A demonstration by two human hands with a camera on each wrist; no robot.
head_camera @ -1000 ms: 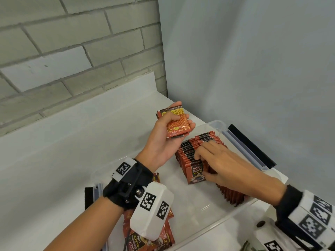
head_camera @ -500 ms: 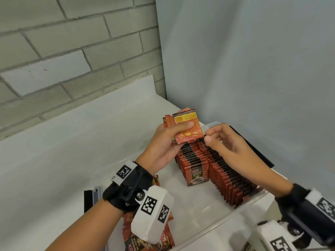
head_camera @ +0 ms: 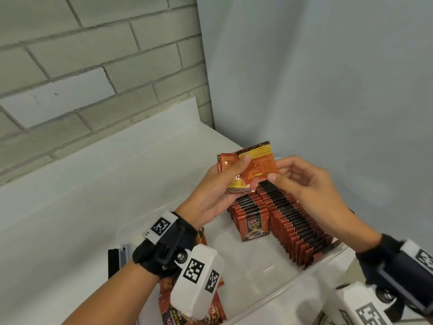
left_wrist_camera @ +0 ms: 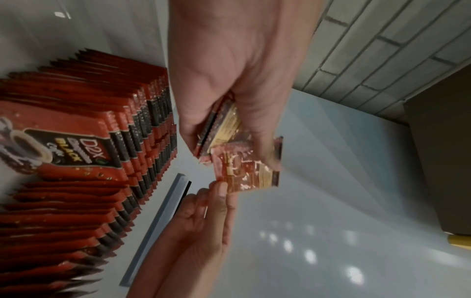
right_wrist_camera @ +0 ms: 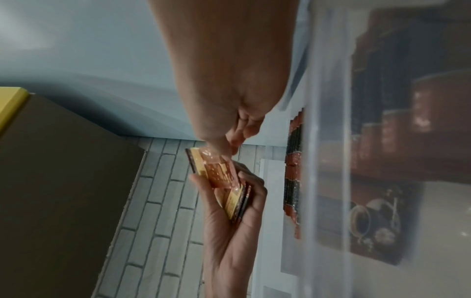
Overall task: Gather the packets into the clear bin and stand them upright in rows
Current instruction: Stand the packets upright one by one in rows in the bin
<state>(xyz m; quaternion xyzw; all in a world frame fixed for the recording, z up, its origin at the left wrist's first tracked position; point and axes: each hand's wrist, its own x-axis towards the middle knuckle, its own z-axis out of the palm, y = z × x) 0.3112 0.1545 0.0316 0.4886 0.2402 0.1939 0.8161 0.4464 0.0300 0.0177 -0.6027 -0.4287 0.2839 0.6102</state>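
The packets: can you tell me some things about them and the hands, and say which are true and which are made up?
1. The left hand holds a small bunch of packets. True.
2. The right hand rests flat on the rows in the bin. False: it is raised, its fingertips pinching the top packet of the bunch.
3. Two rows of upright packets stand inside the clear bin. True.
4. All packets are standing up. False: some loose packets lie flat under the left wrist.
5. The front packet of the shorter row is blue. False: it is red and black.
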